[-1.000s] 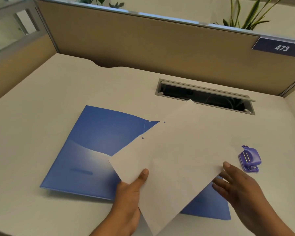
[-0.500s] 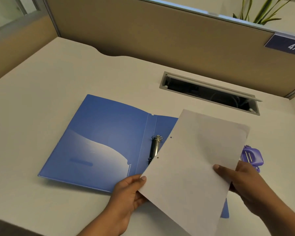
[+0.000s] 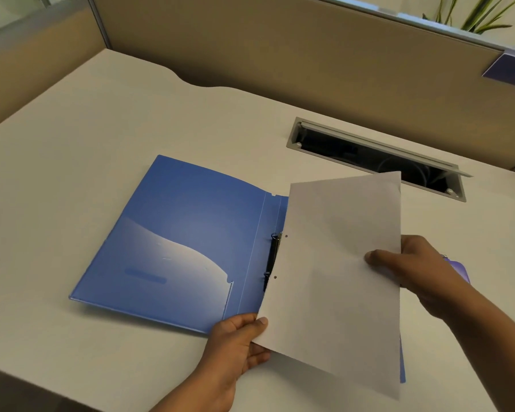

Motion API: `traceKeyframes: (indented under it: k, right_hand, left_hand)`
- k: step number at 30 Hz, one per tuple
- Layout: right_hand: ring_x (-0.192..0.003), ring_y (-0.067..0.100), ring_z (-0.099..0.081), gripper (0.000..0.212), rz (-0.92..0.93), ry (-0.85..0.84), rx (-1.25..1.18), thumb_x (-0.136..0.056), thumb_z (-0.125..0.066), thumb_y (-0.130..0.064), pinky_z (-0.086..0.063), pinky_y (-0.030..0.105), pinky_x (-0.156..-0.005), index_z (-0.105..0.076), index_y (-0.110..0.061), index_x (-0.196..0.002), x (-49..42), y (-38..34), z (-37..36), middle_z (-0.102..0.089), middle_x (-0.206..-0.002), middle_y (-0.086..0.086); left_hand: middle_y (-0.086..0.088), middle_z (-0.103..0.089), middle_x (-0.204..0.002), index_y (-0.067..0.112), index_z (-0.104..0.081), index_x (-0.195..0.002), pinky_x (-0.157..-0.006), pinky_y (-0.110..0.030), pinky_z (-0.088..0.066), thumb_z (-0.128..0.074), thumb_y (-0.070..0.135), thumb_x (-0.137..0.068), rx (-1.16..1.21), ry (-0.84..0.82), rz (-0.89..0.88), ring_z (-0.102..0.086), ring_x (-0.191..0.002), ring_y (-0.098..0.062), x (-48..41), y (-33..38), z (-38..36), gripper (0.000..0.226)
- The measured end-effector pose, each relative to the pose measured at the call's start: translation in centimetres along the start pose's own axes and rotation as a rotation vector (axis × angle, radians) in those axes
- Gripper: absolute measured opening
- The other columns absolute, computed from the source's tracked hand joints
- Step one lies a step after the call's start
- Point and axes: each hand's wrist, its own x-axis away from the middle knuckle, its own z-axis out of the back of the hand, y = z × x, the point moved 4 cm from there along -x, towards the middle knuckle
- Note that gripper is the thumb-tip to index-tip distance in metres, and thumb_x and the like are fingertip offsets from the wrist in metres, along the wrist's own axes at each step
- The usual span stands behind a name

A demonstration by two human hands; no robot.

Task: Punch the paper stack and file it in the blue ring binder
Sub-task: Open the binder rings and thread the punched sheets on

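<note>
The blue ring binder point(image 3: 185, 242) lies open on the desk, its inside pocket on the left half. Its black ring mechanism point(image 3: 272, 257) shows along the spine. Over the right half hangs the white paper stack point(image 3: 336, 272), with two punched holes along its left edge close beside the rings. My left hand point(image 3: 238, 343) pinches the stack's near left corner. My right hand point(image 3: 414, 263) holds the stack's right edge, thumb on top. The purple hole punch point(image 3: 458, 269) peeks out behind my right hand, mostly hidden.
A grey cable slot point(image 3: 375, 159) is sunk into the desk at the back right. Tan partition walls point(image 3: 280, 46) close off the back and left. The desk's near edge runs just below my left wrist.
The stack has turned from a slant to lie nearly square with the binder, its punched edge moving left to the rings. Both hands shifted with it, keeping their hold.
</note>
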Motion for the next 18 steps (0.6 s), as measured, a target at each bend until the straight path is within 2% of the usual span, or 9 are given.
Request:
traceKeyframes:
  k: [3, 6, 10, 13, 18]
  right_hand:
    - [-0.082, 0.035, -0.07, 0.004, 0.001, -0.018, 0.039, -0.088, -0.065, -0.007, -0.057, 0.048, -0.079, -0.065, -0.006, -0.092, -0.7, -0.9, -0.4, -0.072, -0.092, 0.015]
    - [-0.081, 0.031, -0.069, 0.013, -0.012, -0.029, 0.055, -0.089, -0.065, -0.009, -0.057, 0.04, -0.071, -0.062, -0.004, -0.1, -1.2, -1.3, -0.5, -0.07, -0.095, 0.015]
    - [-0.085, 0.035, -0.07, 0.016, -0.03, -0.024, 0.065, -0.087, -0.067, -0.01, -0.058, 0.046, -0.08, -0.064, -0.002, -0.1, -1.8, -1.1, -0.3, -0.071, -0.097, 0.018]
    - [-0.084, 0.036, -0.071, 0.026, -0.044, -0.024, 0.074, -0.085, -0.068, -0.009, -0.059, 0.045, -0.079, -0.064, 0.002, -0.108, -2.1, -0.9, -0.2, -0.072, -0.099, 0.019]
    - [-0.083, 0.034, -0.073, 0.03, -0.046, -0.036, 0.099, -0.084, -0.069, -0.01, -0.059, 0.04, -0.073, -0.064, 0.002, -0.112, -2.3, -0.9, 0.2, -0.073, -0.099, 0.018]
  left_hand:
    - [-0.012, -0.077, -0.081, 0.006, -0.07, -0.1, -0.065, -0.034, -0.058, -0.067, 0.011, -0.088, -0.006, 0.008, 0.0, -0.07, -0.067, -0.024, -0.5, 0.2, 0.0, 0.013]
    - [-0.013, -0.076, -0.083, 0.007, -0.069, -0.098, -0.066, -0.035, -0.059, -0.067, 0.013, -0.088, -0.012, 0.033, -0.004, -0.07, -0.07, -0.026, -0.9, 0.6, 0.0, 0.012]
    - [-0.014, -0.075, -0.089, 0.008, -0.069, -0.098, -0.066, -0.035, -0.06, -0.068, 0.014, -0.088, -0.022, 0.038, 0.006, -0.071, -0.076, -0.029, -1.1, 0.7, -0.3, 0.012]
    - [-0.013, -0.076, -0.083, 0.006, -0.071, -0.096, -0.063, -0.033, -0.059, -0.068, 0.012, -0.088, -0.021, 0.024, 0.017, -0.069, -0.07, -0.026, -1.0, 0.5, -0.6, 0.011]
    - [-0.014, -0.077, -0.086, 0.007, -0.071, -0.095, -0.062, -0.032, -0.059, -0.068, 0.013, -0.088, -0.038, 0.013, 0.04, -0.07, -0.076, -0.028, -1.1, 0.2, -0.8, 0.01]
